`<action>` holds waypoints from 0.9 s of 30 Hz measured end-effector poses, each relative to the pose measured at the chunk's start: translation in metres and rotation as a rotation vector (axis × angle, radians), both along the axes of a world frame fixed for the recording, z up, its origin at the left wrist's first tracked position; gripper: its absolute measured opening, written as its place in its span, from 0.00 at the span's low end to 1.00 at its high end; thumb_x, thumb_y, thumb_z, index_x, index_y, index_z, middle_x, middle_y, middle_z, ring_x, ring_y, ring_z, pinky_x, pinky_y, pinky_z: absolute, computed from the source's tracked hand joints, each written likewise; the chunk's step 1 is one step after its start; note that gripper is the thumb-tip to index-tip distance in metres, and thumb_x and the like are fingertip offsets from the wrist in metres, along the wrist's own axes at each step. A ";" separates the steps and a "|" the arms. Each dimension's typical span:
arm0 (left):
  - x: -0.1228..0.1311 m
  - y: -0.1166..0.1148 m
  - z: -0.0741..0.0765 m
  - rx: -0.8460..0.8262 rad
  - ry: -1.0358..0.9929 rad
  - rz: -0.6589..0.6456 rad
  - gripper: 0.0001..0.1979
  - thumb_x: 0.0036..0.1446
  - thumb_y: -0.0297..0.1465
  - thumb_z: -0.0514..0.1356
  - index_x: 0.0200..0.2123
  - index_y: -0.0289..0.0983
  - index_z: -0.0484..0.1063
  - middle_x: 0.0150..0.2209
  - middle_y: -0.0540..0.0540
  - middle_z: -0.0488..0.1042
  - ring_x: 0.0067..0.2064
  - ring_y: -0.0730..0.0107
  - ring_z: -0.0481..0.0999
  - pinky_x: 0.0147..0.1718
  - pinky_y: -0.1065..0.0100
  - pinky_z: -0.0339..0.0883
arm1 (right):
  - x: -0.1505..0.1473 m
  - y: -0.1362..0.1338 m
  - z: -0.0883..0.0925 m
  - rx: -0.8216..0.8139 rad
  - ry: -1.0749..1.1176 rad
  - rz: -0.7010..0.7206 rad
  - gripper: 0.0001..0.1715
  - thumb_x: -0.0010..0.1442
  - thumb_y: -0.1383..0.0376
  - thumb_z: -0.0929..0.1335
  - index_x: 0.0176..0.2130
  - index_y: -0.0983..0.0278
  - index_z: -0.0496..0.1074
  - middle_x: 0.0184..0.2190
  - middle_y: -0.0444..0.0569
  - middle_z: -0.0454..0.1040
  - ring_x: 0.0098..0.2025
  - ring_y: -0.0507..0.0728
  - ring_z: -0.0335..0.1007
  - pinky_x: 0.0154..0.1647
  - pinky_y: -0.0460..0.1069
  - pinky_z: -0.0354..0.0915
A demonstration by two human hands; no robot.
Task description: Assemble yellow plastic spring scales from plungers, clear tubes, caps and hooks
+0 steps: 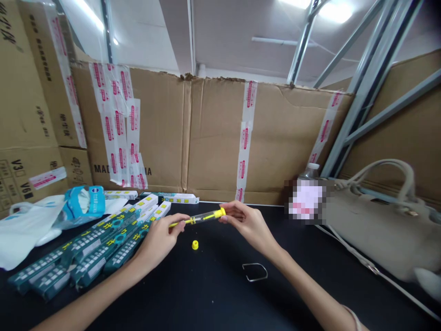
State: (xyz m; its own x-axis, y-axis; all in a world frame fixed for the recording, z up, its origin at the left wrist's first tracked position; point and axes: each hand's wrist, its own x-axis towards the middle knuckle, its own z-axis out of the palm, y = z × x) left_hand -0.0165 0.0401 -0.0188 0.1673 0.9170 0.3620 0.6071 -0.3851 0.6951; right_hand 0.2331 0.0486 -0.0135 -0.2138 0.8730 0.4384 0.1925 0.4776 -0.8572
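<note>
A clear tube with yellow ends (203, 217) is held nearly level above the black tabletop, its right end slightly higher. My left hand (161, 236) pinches the thin yellow part at its left end. At the other end, my right hand (245, 223) has its fingers closed on the yellow cap. Inside the tube a yellow rod and a small dark piece show. A small yellow cap (195, 245) stands on the table below the tube. To the right of it lies a bent metal wire (255, 272), near my right forearm.
Several long green and white boxes (99, 243) are piled at the left, beside a blue and white packet (84, 202) and white plastic (31, 225). A beige handbag (375, 225) and a bottle (312, 172) stand at the right. Taped cardboard (213, 138) walls the back.
</note>
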 end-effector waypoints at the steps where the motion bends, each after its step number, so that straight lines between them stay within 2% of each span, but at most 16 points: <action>1: 0.000 0.000 0.001 -0.008 -0.013 -0.009 0.17 0.58 0.38 0.55 0.44 0.38 0.79 0.36 0.44 0.82 0.37 0.57 0.78 0.39 0.62 0.69 | 0.001 0.001 0.000 -0.012 0.016 0.005 0.15 0.56 0.60 0.73 0.43 0.62 0.73 0.36 0.50 0.81 0.40 0.59 0.80 0.46 0.56 0.74; 5: -0.001 0.001 0.004 -0.044 -0.077 -0.074 0.17 0.55 0.41 0.61 0.42 0.38 0.81 0.42 0.43 0.82 0.42 0.58 0.80 0.43 0.63 0.70 | 0.002 0.003 0.002 -0.053 0.074 0.038 0.20 0.54 0.57 0.74 0.44 0.63 0.73 0.35 0.50 0.81 0.37 0.58 0.80 0.45 0.56 0.75; 6: -0.002 0.000 0.004 -0.057 -0.094 -0.088 0.17 0.55 0.41 0.61 0.42 0.38 0.81 0.40 0.43 0.83 0.39 0.59 0.80 0.40 0.64 0.71 | 0.003 0.004 0.003 -0.061 0.085 0.051 0.21 0.54 0.57 0.75 0.45 0.63 0.73 0.35 0.50 0.80 0.36 0.58 0.80 0.44 0.56 0.75; 8: -0.002 -0.001 0.006 -0.100 -0.115 -0.108 0.20 0.54 0.43 0.61 0.44 0.36 0.81 0.30 0.44 0.83 0.25 0.66 0.77 0.27 0.68 0.70 | 0.003 0.004 0.004 -0.072 0.098 0.080 0.22 0.54 0.57 0.74 0.46 0.63 0.73 0.34 0.49 0.80 0.35 0.57 0.80 0.42 0.55 0.76; 10: -0.002 -0.002 0.007 -0.176 -0.192 -0.143 0.21 0.53 0.44 0.63 0.43 0.34 0.80 0.22 0.46 0.79 0.15 0.74 0.66 0.14 0.72 0.59 | 0.003 0.005 0.004 -0.088 0.103 0.109 0.21 0.55 0.57 0.74 0.46 0.62 0.73 0.34 0.49 0.80 0.34 0.56 0.79 0.41 0.54 0.76; 12: -0.001 -0.003 0.008 -0.247 -0.300 -0.197 0.20 0.50 0.43 0.65 0.38 0.33 0.79 0.21 0.46 0.77 0.12 0.80 0.61 0.10 0.76 0.50 | 0.002 0.005 0.003 -0.119 0.115 0.137 0.20 0.54 0.56 0.75 0.44 0.62 0.74 0.33 0.49 0.80 0.34 0.55 0.79 0.41 0.54 0.76; 15: 0.000 -0.003 0.007 -0.293 -0.388 -0.255 0.19 0.48 0.44 0.65 0.31 0.32 0.75 0.26 0.45 0.77 0.14 0.81 0.63 0.09 0.78 0.49 | 0.001 0.004 0.003 -0.163 0.150 0.164 0.22 0.52 0.56 0.76 0.44 0.62 0.75 0.34 0.48 0.80 0.34 0.55 0.79 0.42 0.54 0.76; 18: 0.002 -0.005 0.008 -0.350 -0.430 -0.297 0.24 0.49 0.45 0.64 0.42 0.33 0.75 0.28 0.45 0.77 0.14 0.79 0.66 0.09 0.77 0.53 | 0.000 0.003 0.005 -0.177 0.170 0.168 0.22 0.51 0.56 0.76 0.44 0.62 0.76 0.33 0.48 0.80 0.33 0.55 0.79 0.42 0.53 0.75; 21: 0.004 -0.007 0.009 -0.415 -0.456 -0.320 0.29 0.51 0.46 0.63 0.50 0.33 0.74 0.19 0.51 0.73 0.13 0.79 0.63 0.10 0.77 0.53 | 0.001 0.002 0.007 -0.195 0.178 0.175 0.21 0.51 0.57 0.76 0.44 0.62 0.76 0.32 0.47 0.81 0.32 0.54 0.79 0.40 0.52 0.75; 23: 0.005 -0.008 0.010 -0.407 -0.437 -0.276 0.27 0.50 0.47 0.63 0.46 0.32 0.77 0.14 0.54 0.68 0.12 0.80 0.59 0.09 0.77 0.48 | 0.001 0.002 0.010 -0.210 0.175 0.181 0.21 0.51 0.57 0.76 0.43 0.62 0.76 0.32 0.47 0.81 0.32 0.54 0.79 0.39 0.51 0.75; 27: 0.005 -0.007 0.011 -0.349 -0.421 -0.189 0.22 0.47 0.47 0.66 0.33 0.33 0.79 0.16 0.54 0.68 0.11 0.84 0.55 0.10 0.76 0.42 | 0.003 0.001 0.014 -0.214 0.148 0.172 0.21 0.50 0.55 0.76 0.42 0.63 0.77 0.32 0.48 0.81 0.31 0.55 0.79 0.36 0.51 0.75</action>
